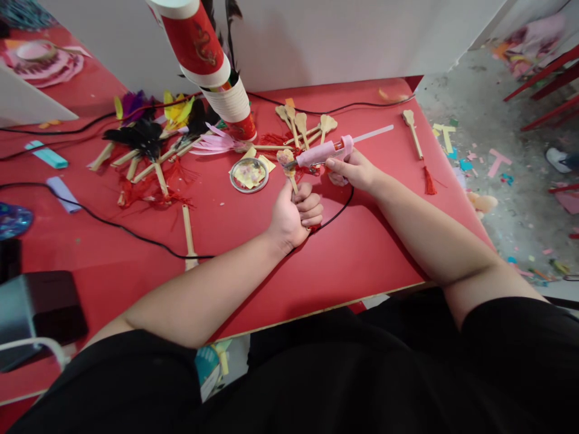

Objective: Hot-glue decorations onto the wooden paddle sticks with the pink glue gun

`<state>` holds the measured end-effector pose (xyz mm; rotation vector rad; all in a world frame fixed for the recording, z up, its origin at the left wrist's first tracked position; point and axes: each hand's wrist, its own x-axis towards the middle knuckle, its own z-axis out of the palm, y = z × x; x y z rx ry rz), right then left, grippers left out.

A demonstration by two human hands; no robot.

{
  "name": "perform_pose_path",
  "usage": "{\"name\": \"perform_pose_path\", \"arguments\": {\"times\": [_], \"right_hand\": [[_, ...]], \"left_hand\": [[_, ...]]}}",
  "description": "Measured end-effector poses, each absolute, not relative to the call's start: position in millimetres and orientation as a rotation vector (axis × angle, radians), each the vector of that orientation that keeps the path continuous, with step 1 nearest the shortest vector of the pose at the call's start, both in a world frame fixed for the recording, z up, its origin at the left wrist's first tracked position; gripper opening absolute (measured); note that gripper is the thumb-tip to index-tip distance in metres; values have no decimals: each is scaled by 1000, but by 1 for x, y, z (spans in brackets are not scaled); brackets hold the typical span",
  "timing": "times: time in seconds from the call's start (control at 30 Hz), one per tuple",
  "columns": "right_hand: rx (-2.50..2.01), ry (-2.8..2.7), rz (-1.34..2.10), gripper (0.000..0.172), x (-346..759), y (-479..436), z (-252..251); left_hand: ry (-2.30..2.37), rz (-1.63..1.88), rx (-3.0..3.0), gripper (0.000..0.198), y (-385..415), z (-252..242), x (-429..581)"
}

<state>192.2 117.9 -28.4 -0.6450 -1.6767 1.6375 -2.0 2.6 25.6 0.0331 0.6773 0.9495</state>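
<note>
My left hand [298, 214] is closed round the handle of a small wooden stick [286, 159] whose wider head, stained pinkish-yellow, points up and away from me. In my right hand [346, 169] is a pink glue gun [316, 154], its nozzle at the stick's head; whether they touch I cannot tell. A clear glue stick [374, 132] juts from the gun's back. Just left of the hands lies a round tin lid [249, 175] with yellowish scraps in it. Behind them are several plain wooden sticks [301, 123] with red tassels.
Feathered sticks [140, 141] are heaped at the left, beside a stack of red and white paper cups [230, 102]. A black cord [136, 232] crosses the red table [253, 289]. One tasselled stick [412, 134] lies near the right edge. A dark box [52, 307] stands front left.
</note>
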Motion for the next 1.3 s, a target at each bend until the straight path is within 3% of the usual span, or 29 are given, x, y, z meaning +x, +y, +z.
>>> {"name": "perform_pose_path", "arguments": {"times": [1.3], "right_hand": [[-668, -1710, 1625, 69, 190, 114, -23]], "left_hand": [[679, 943, -9, 63, 3, 27, -2]]}}
